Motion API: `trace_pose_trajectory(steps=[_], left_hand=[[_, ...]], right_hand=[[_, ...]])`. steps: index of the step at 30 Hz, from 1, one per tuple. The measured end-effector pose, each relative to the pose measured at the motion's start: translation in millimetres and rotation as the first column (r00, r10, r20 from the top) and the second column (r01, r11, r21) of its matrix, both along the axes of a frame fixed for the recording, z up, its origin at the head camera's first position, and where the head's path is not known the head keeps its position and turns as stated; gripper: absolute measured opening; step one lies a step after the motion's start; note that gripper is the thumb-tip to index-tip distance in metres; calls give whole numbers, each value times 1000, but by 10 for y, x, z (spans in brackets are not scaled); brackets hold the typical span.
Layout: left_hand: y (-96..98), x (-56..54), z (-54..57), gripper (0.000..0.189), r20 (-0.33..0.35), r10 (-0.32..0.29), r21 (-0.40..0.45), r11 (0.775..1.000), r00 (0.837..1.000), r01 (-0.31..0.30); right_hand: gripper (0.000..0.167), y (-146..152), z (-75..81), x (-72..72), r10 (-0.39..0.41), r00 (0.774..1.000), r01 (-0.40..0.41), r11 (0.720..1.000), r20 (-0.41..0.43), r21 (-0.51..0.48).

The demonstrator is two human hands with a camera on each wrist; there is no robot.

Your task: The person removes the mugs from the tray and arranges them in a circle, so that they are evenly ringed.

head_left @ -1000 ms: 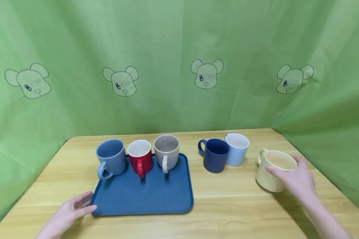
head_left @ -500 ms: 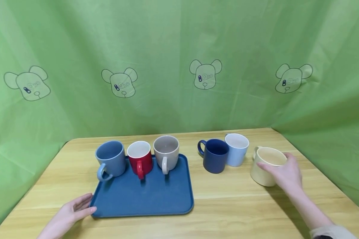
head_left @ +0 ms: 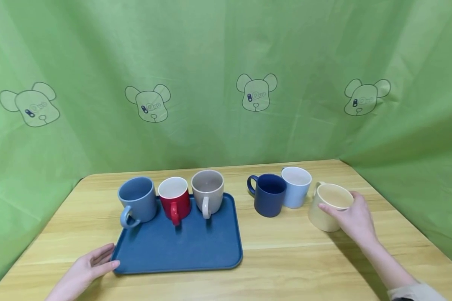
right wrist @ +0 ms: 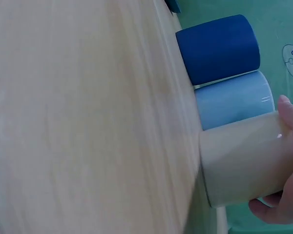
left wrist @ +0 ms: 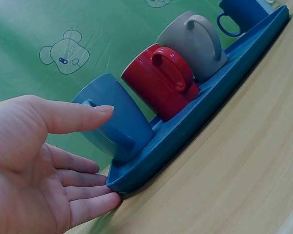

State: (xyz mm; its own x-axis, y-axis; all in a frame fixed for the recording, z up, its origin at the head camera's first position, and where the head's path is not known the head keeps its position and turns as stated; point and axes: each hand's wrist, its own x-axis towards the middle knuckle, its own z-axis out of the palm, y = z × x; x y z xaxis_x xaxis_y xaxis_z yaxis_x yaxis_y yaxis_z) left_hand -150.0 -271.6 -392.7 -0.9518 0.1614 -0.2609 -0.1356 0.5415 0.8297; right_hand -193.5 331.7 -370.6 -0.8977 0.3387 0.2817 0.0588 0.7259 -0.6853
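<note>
My right hand (head_left: 355, 219) grips a cream mug (head_left: 322, 215) around its upper side, thumb at the front and fingers behind. Upright at the table's right, that mug has its handle turned away to the back left; in the right wrist view the cream mug (right wrist: 249, 161) stands at or very near the tabletop. By the near left corner of a blue tray (head_left: 181, 251), my left hand (head_left: 84, 269) rests with extended fingers. In the left wrist view its fingertips (left wrist: 105, 200) touch the tray's corner, thumb apart. On the tray's far side stand a grey-blue mug (head_left: 138, 200), a red mug (head_left: 175, 205) and a grey mug (head_left: 210, 196).
Between the tray and the cream mug stand a navy mug (head_left: 269, 200) and a light blue mug (head_left: 296, 192), close together. A green curtain (head_left: 203, 133) with bear-head prints hangs behind and beside the wooden table (head_left: 278, 267).
My right hand has moved the cream mug leftward and slightly back, closer to the light blue mug. My left hand stays at the tray corner, and the tray mugs stand as before.
</note>
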Motion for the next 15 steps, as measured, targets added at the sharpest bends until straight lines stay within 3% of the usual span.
trace_pose_trajectory(steps=[6, 15], left_hand=[[-7, -10, -12, 74, 15, 8, 10, 1000, 1000, -8], [-26, 3, -29, 74, 6, 6, 7, 1000, 1000, -6]], right_hand=[[82, 10, 54, 48, 93, 996, -94, 995, 14, 15], [80, -56, 101, 49, 109, 993, -111, 994, 48, 24]])
